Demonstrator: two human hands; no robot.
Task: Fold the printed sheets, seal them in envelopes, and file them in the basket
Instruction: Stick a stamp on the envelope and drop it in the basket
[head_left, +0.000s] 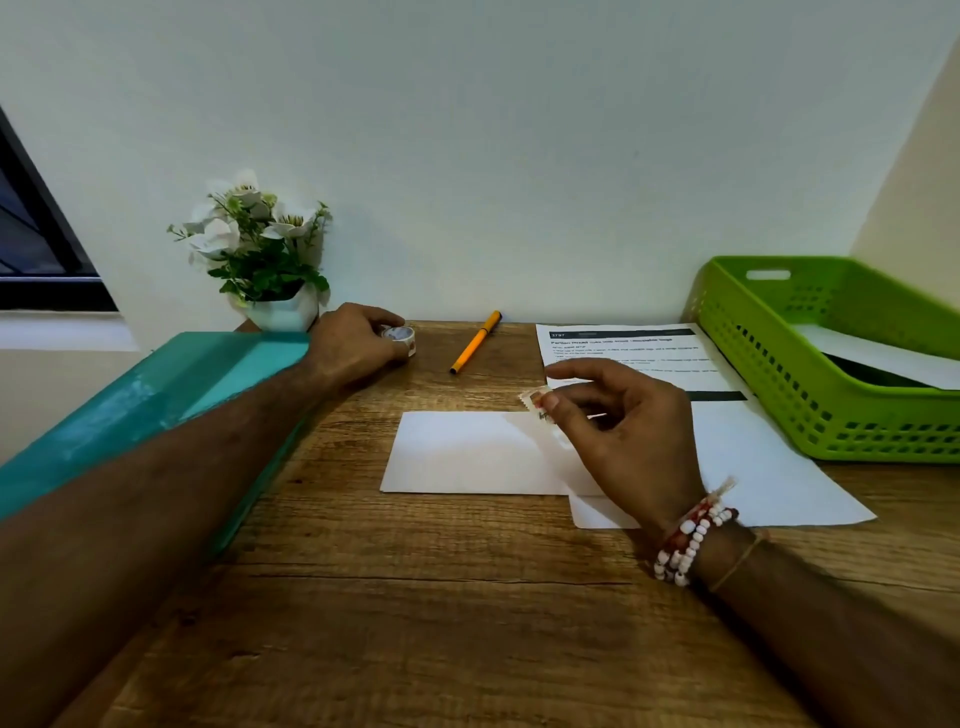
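Now: tape poised over the envelope's right end, ready for sealing.

The right hand (623, 431) pinches a short, jagged-edged piece of tape (535, 402) between thumb and forefinger, with the other fingers loosely curled and holding nothing. The envelope (467, 452) lies flat on the bench (415, 597), its long axis running left to right. Most of it extends leftward from the grip, which hangs just above its upper right corner. The likely next move is short, straight down, and it belongs to this nearer hand. The left hand (353, 343) is well apart at the far left, its fingers curled round the roll of tape (400, 338). The printed sheets (623, 353) lie behind and under the right hand, and the basket (753, 364) stands at the far right.
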